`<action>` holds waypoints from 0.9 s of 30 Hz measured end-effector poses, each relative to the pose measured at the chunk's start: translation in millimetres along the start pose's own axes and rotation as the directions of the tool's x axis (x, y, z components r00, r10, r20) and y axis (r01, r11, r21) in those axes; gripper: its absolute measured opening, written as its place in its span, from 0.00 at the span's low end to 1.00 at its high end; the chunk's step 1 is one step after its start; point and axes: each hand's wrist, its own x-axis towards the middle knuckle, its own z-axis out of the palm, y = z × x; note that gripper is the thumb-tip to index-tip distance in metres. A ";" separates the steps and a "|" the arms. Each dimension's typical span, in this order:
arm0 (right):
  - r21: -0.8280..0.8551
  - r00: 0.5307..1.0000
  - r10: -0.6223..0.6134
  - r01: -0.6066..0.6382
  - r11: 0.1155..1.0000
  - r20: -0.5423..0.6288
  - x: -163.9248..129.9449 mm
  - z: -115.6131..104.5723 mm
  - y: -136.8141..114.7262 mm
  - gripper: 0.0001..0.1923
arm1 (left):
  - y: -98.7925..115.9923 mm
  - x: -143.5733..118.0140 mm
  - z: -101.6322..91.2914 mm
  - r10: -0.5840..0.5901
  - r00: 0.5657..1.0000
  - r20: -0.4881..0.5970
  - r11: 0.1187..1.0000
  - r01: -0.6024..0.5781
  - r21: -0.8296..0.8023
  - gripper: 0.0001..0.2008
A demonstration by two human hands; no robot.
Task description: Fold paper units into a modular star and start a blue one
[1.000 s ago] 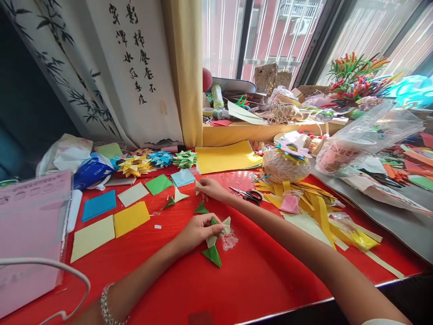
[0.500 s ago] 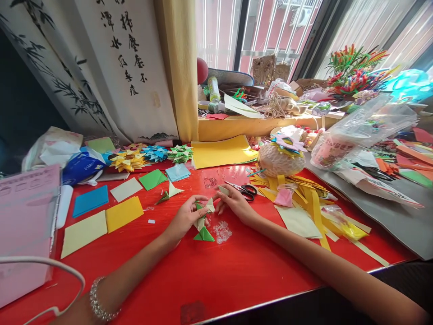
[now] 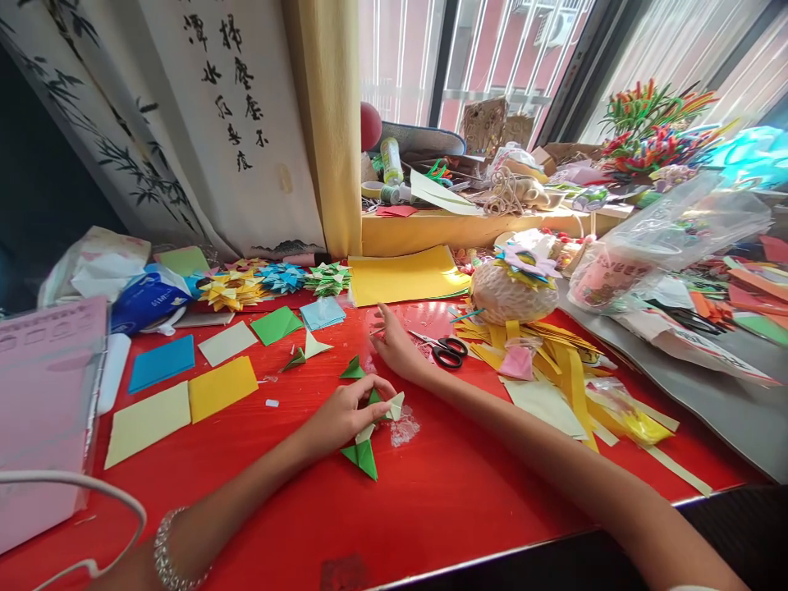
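My left hand point(image 3: 350, 414) is closed on a joined strip of folded paper pieces point(image 3: 362, 454), green and cream by turns, low over the red table. A cream piece point(image 3: 397, 405) sticks out past my fingertips, above a patch of clear plastic bits point(image 3: 406, 428). Farther from me, my right hand point(image 3: 397, 345) is stretched out with its fingers apart and nothing visible in it. A loose green folded piece point(image 3: 353, 368) lies just beyond my left knuckles. To its left are another cream folded piece point(image 3: 316, 345) and a small green one point(image 3: 295, 359).
Black-handled scissors point(image 3: 449, 353) lie right of my right hand. Coloured paper stacks point(image 3: 161, 364) lie at the left, with folded paper stars point(image 3: 234, 291) behind. A netted round ornament point(image 3: 514, 291) and yellow strips point(image 3: 572, 382) are at the right, near a bagged pink cup point(image 3: 616, 275).
My right hand has left the folded pieces and moved up and away, opening. My left hand has shifted slightly right and toward me with the strip, uncovering the loose green piece.
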 end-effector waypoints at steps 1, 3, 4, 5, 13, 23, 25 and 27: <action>0.003 1.000 -0.010 0.010 1.000 0.011 5.2 4.4 2.3 0.32 | 1.2 -0.4 0.2 0.002 1.000 0.004 1.000 -0.002 0.012 0.11; 0.011 0.998 -0.039 0.039 0.999 0.040 10.6 9.6 4.9 0.35 | 3.9 -1.5 0.6 0.020 1.000 0.009 0.998 -0.021 0.052 0.10; 0.014 0.997 -0.053 0.052 0.999 0.048 11.0 10.0 5.0 0.35 | 5.3 -2.2 1.0 0.034 0.999 0.012 0.996 -0.035 0.078 0.10; 0.016 0.997 -0.063 0.063 0.998 0.046 10.2 9.1 4.3 0.35 | 6.7 -3.2 1.5 0.050 0.999 0.017 0.993 -0.051 0.106 0.09; 0.150 0.987 -0.133 0.119 0.982 0.090 -10.1 -14.5 -24.2 0.17 | 11.4 -10.0 5.3 0.131 0.988 0.076 0.944 -0.148 0.295 0.09; -0.025 0.834 -0.374 0.419 0.908 0.407 -17.2 -5.7 -23.1 0.12 | 6.4 -8.8 6.4 0.161 0.985 0.058 0.930 -0.171 0.324 0.10; -0.090 0.768 -0.422 0.523 0.848 0.483 -18.1 -6.5 -25.9 0.13 | 6.4 -9.2 6.7 0.167 0.984 0.059 0.929 -0.177 0.324 0.10; -0.135 0.703 -0.450 0.607 0.783 0.551 -18.6 -8.7 -29.8 0.13 | 7.0 -9.9 6.9 0.176 0.982 0.062 0.928 -0.187 0.322 0.10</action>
